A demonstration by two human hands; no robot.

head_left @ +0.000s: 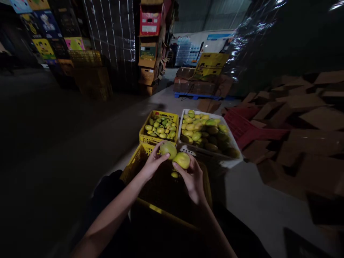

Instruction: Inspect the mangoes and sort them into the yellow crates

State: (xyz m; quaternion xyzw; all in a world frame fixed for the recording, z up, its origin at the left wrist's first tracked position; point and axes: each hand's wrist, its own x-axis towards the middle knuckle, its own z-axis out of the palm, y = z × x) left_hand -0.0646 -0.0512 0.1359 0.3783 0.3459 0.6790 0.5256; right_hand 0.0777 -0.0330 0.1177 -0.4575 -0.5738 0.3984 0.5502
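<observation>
Left grip (153, 163) pinches a green fruit (168, 150), centre of frame | right grip (195, 178) pinches a yellow-green fruit (182, 160) just beside it | forearms (116, 211) hide part of the front yellow crate (158, 209), lower centre | back yellow crate (143, 138) and white crate (231, 163) beyond, fruit-filled | red crate (243, 130) and cardboard boxes (314, 141), right of frame

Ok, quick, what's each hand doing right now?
Left hand: closed around a greenish-yellow fruit.
Right hand: closed around a yellower fruit.
</observation>
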